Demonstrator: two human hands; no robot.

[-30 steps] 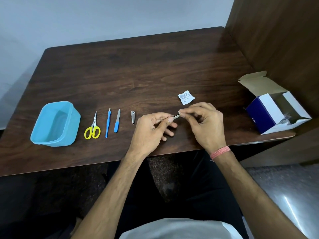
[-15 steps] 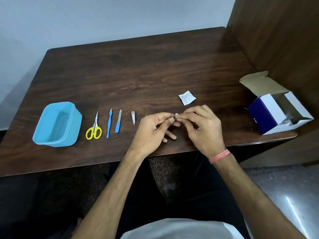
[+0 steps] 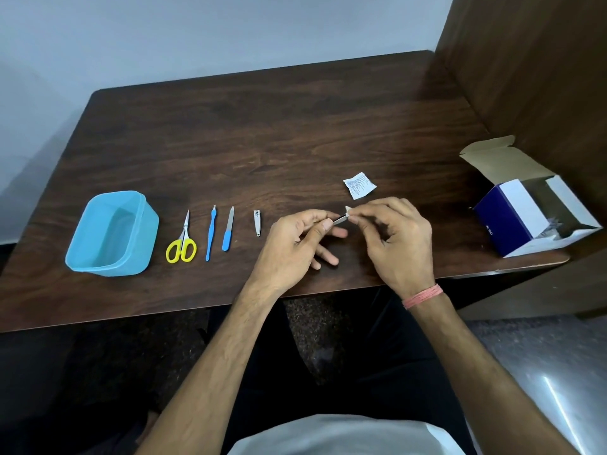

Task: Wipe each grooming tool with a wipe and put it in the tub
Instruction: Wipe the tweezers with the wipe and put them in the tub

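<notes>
We hold a slim metal tool (image 3: 340,219), too small to name with certainty, pinched between the thumb and forefinger of our left hand (image 3: 292,244), so that its far end projects toward the right hand. The remaining left fingers hang loose below the pinch and hold nothing. Our right hand (image 3: 397,239) closes its thumb and fingertips on a small white wipe (image 3: 348,210) folded over that projecting end; the grip is clamped on the wipe, and through it on the tool tip. We judge the arrangement deliberate: one hand steadies the shaft while the other can draw the wipe along it, and both work just above the table (image 3: 295,126) near its front edge.

Just beyond the right-hand grip lies a torn white sachet (image 3: 359,185), presumably the wrapper of the wipe, set aside within reach. Well to the right of the grip stands an open blue and white box (image 3: 515,218), its flap raised.

To the left of the left-hand pinch, the unwiped tools wait in a row, each lying apart from its neighbour: nearest a nail clipper (image 3: 258,222), then a blue-handled file (image 3: 228,238), a thin blue pusher (image 3: 210,234), and yellow-handled scissors (image 3: 181,246). Farthest left sits the blue tub (image 3: 144,224), open, with nothing visible inside. We judge the first tool to be in hand, and the row ordered so that each is taken in turn toward the tub.
</notes>
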